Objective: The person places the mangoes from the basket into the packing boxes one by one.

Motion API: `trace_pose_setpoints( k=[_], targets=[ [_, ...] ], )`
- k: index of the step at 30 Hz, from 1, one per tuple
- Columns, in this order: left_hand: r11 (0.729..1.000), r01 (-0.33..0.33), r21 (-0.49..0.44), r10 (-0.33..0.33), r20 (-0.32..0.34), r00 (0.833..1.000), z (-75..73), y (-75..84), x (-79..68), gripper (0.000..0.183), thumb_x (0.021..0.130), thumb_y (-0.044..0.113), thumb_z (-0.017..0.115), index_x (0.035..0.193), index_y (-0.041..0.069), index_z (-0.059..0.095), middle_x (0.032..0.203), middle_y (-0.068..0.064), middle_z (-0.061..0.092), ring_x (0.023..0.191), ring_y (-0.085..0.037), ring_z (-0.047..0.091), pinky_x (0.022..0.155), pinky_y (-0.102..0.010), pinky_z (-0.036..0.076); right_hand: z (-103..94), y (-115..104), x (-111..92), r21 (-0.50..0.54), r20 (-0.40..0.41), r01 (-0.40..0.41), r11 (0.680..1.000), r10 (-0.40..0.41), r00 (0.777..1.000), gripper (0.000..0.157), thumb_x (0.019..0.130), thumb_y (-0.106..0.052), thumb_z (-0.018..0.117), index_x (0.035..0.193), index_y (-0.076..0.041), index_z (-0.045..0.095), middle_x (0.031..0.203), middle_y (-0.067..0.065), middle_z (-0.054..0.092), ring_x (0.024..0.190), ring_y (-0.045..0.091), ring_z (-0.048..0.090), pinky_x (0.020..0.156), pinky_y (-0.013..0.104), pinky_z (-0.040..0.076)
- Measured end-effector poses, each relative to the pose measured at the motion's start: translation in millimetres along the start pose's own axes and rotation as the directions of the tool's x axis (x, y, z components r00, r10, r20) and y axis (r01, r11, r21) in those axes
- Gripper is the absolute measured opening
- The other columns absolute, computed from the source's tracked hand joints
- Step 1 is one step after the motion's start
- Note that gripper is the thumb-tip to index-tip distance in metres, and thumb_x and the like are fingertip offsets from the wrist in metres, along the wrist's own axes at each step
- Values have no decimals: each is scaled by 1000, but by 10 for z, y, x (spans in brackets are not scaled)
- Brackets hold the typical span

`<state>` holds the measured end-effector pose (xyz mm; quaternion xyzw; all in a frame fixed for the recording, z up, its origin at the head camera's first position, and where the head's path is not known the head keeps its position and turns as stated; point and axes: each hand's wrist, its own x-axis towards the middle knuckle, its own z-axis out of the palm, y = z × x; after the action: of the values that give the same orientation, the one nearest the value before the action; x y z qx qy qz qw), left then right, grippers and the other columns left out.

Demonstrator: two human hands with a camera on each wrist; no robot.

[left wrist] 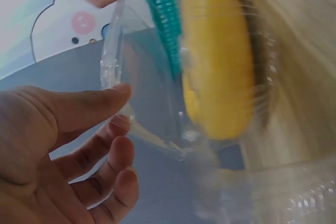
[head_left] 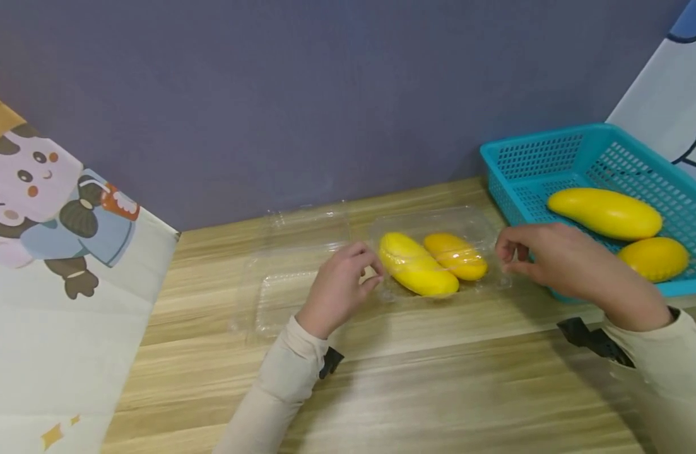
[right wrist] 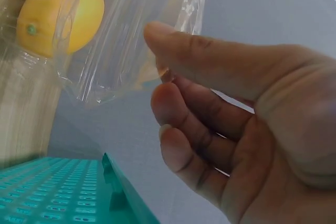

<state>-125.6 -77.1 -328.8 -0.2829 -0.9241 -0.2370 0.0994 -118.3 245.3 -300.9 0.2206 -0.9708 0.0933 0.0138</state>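
Observation:
A clear plastic clamshell box stands on the wooden table. In it lie a long yellow fruit and a shorter, oval orange-yellow fruit. My left hand pinches one corner of the box's clear lid between thumb and index finger. At the opposite corner, my right hand pinches the lid as well, its other fingers loosely curled. The lid is tilted up over the fruits in both wrist views. A small green stem spot marks the oval fruit.
Left of the box lies a second clear clamshell, opened flat. At the right, a turquoise perforated basket holds a long yellow fruit and an oval one. A grey-blue panel rises behind the table.

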Motion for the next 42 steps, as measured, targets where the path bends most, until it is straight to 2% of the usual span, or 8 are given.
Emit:
trace_pose_setpoints(
  k=[6,9,16,22,29,34,38,42],
  targets=[
    [996,-82,28,83,-27,996,70,-36,-52,12,76,15,79,83,17,70,92,5,63,82,-12,62,74,-21,52,19,12,-12,-13,23,23,1000,-23,999,23,78,-16,77,88,-25,57,74,-14,58,70,3,52,61,24,44],
    [995,-96,42,97,-35,995,89,-39,-64,12,76,15,79,83,17,70,92,6,63,83,-10,61,76,-21,52,31,16,-11,-6,50,37,999,-37,998,24,78,-14,76,88,-24,57,75,-15,58,71,3,53,61,25,45],
    [992,-103,79,101,34,994,145,-32,-128,12,78,15,77,85,16,67,92,5,64,82,-11,60,77,-26,52,95,-34,43,10,88,56,998,-57,994,22,81,-15,74,84,-22,53,71,-14,54,64,4,47,57,23,40],
    [986,-124,111,117,62,991,218,-4,-156,13,79,19,76,88,15,68,92,4,65,86,-13,60,82,-28,51,152,-83,20,1,88,36,999,-36,995,11,90,-18,64,86,-22,55,67,-12,49,58,6,41,54,23,35],
    [979,-136,150,127,69,990,259,37,-165,19,77,20,78,92,15,67,96,5,64,85,-14,55,78,-27,49,193,-159,-21,-7,-20,-42,999,42,999,4,93,-21,59,91,-18,58,72,-6,55,61,10,45,55,27,38],
    [976,-165,144,160,50,986,304,58,-168,18,78,18,77,93,15,67,95,6,64,85,-13,55,77,-24,49,277,-260,-142,24,-153,-147,989,149,977,12,93,-24,60,99,-14,62,86,1,65,67,15,54,52,32,44],
    [970,-182,164,180,26,983,329,68,-179,15,78,15,75,90,16,67,92,6,63,81,-12,55,75,-23,49,357,-342,-242,-5,-225,-204,979,198,954,13,90,-27,61,95,-15,62,75,-2,64,51,10,47,40,26,33],
    [963,-174,204,176,7,984,341,72,-200,13,79,16,75,89,17,67,90,8,63,78,-11,55,71,-23,47,420,-328,-268,-43,-253,-215,976,198,947,14,90,-26,59,94,-12,62,62,-3,57,43,9,39,35,25,26]
  ],
)
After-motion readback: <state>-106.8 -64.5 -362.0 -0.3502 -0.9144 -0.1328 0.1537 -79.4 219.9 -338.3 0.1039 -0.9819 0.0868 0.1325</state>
